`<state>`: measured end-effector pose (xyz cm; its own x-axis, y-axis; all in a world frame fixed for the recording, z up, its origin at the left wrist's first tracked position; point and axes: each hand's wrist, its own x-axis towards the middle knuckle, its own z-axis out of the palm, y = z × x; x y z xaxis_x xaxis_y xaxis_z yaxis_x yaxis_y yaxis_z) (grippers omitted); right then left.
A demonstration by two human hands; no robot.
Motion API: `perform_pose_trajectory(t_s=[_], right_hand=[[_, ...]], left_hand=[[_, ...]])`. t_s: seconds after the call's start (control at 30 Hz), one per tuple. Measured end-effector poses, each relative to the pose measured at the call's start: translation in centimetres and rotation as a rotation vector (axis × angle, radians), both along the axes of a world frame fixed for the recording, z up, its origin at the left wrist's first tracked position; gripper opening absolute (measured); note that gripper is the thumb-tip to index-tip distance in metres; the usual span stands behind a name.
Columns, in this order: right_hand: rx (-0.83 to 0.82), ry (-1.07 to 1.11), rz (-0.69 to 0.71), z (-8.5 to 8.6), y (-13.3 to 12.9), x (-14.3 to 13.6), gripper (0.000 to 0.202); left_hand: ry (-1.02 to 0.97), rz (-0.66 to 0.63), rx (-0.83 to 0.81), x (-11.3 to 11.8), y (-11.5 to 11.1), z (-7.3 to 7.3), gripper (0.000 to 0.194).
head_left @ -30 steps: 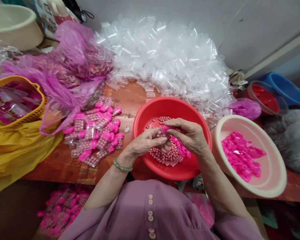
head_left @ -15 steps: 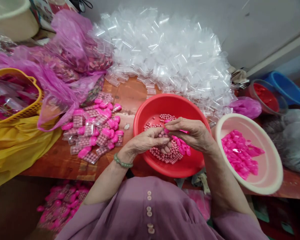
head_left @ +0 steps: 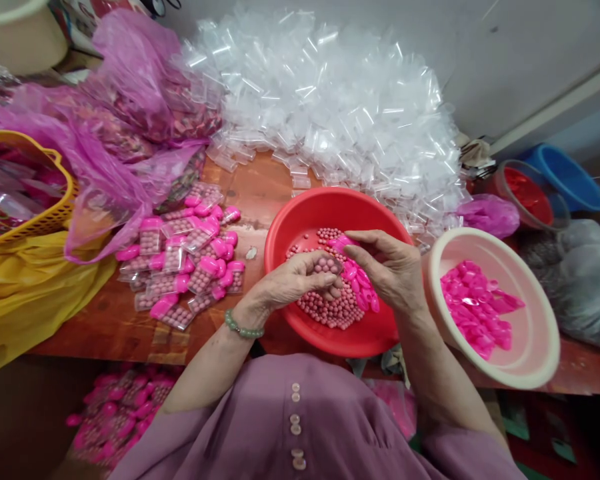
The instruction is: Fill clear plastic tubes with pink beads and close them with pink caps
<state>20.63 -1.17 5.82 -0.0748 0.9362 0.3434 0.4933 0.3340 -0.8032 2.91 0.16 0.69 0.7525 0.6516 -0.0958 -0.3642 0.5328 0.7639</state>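
My left hand (head_left: 297, 279) is closed around a small clear container filled with pink beads (head_left: 325, 265), its bead-filled open end showing. Just above and to the right, my right hand (head_left: 393, 270) pinches a bright pink plastic cap (head_left: 344, 241) between thumb and fingers, apart from the container. Both hands are over a red basin (head_left: 293, 223). Loose pink beads (head_left: 333, 312) lie in it, with several pink caps (head_left: 364, 290) on their right side. Part of the container is hidden by my left fingers.
Filled, capped containers (head_left: 180, 257) are heaped on the table at left. Behind the basin rises a big pile of clear empty containers (head_left: 325, 100). A cream basin (head_left: 540, 363) of pink caps stands at right. A yellow basket (head_left: 55, 207) and purple bags (head_left: 135, 73) occupy the left.
My right hand has drawn the pink cap slightly up and away from the container, uncovering the beads at its open end. My left hand stays nearly in place. The view has shifted slightly.
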Motion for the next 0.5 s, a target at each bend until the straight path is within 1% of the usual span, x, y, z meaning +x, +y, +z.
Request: perform_pose_trajectory(t_s=[0.07, 0.17, 0.37, 0.5], right_hand=[[-0.034, 0.028, -0.010, -0.3, -0.2, -0.4, 0.018], [-0.047, 0.011, -0.018, -0.5, -0.3, -0.8, 0.016], [0.000, 0.021, -0.039, -0.9, -0.5, -1.5, 0.015], [0.046, 0.044, -0.066, -1.3, -0.6, -2.0, 0.015]], left_hand=[[-0.003, 0.017, 0.019, 0.0, 0.0, 0.1, 0.035], [0.009, 0.044, 0.052, 0.0, 0.1, 0.3, 0.034], [0.092, 0.091, 0.170, 0.2, 0.1, 0.7, 0.032], [0.113, 0.110, 0.198, 0.4, 0.0, 0.7, 0.031]])
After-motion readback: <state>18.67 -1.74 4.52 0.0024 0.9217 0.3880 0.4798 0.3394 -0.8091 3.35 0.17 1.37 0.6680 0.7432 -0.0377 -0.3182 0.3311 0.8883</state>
